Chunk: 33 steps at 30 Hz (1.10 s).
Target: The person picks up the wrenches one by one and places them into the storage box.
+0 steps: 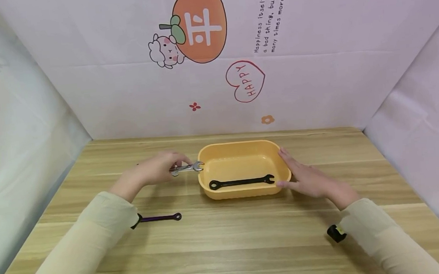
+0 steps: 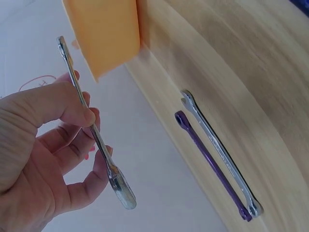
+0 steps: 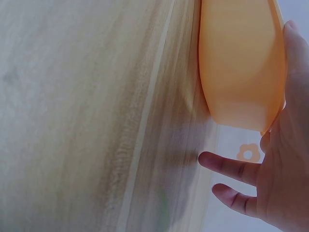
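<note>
My left hand (image 2: 63, 140) pinches a silver wrench (image 1: 187, 168) between thumb and fingers, one jaw end by the left rim of a yellow plastic bin (image 1: 244, 192). Inside the bin lies a black wrench (image 1: 243, 182) along the near side. At the bin's right end my right hand (image 1: 307, 179) touches the rim with thumb and fingers extended. Two fingers stick out past the bin in the right wrist view. On the table, a purple wrench (image 2: 212, 166) and another silver wrench (image 2: 222, 152) lie side by side in the left wrist view.
A dark purple wrench (image 1: 160, 218) lies on the wooden table (image 1: 233, 249) near my left sleeve, its left part hidden. White printed sheets (image 1: 122, 97) stand behind the table and on both sides.
</note>
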Each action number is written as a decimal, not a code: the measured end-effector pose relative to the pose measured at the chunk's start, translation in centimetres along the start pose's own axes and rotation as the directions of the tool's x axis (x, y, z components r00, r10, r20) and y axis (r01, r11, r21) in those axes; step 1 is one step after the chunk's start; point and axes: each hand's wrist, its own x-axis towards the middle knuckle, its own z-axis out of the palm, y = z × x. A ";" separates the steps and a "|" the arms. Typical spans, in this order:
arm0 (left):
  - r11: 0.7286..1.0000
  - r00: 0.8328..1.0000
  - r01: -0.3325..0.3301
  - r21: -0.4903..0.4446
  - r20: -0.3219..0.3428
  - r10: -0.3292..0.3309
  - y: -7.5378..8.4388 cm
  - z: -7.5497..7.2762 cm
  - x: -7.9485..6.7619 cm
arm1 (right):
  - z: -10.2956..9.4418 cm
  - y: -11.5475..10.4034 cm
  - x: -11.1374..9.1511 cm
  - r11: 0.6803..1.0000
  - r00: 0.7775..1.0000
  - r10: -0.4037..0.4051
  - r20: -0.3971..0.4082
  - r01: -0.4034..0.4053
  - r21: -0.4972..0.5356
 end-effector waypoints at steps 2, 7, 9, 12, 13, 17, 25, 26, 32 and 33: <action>1.000 1.000 -0.003 -0.005 0.006 0.003 0.2 0.1 0.3 | 0.0 0.0 0.0 1.000 1.000 0.000 0.000 0.000 0.004; 1.000 1.000 -0.001 -0.011 0.013 0.001 0.6 0.3 0.8 | -0.1 0.0 0.0 1.000 1.000 0.003 -0.001 -0.003 0.006; 1.000 1.000 0.002 -0.006 0.017 -0.002 0.8 0.4 1.0 | -0.1 0.0 0.0 1.000 1.000 0.003 0.000 -0.003 0.005; 1.000 1.000 0.003 0.001 0.019 -0.003 1.1 0.3 1.1 | -0.1 0.0 0.0 1.000 1.000 0.004 -0.001 -0.004 0.002; 1.000 1.000 0.005 0.003 0.021 -0.005 1.2 0.3 1.1 | -0.1 0.0 0.0 1.000 1.000 0.005 0.000 -0.005 0.001; 1.000 0.999 0.013 -0.001 0.029 -0.013 1.5 0.3 1.3 | 0.0 0.0 -0.1 1.000 1.000 0.007 0.000 -0.007 -0.005; 1.000 0.999 0.001 -0.002 0.042 0.000 2.1 0.5 1.9 | 0.0 0.0 0.0 1.000 1.000 0.010 0.000 -0.010 -0.002; 1.000 0.999 -0.006 -0.002 0.040 0.006 2.1 0.5 2.0 | 0.0 0.0 0.0 1.000 1.000 0.010 -0.001 -0.010 -0.004; 0.999 0.998 -0.051 -0.006 0.022 0.052 2.3 0.8 2.6 | 0.1 0.1 0.0 1.000 1.000 0.006 -0.007 -0.006 -0.010; 0.998 0.998 -0.058 -0.005 0.019 0.058 2.3 0.9 2.7 | 0.1 0.1 0.0 1.000 1.000 0.004 -0.006 -0.004 -0.008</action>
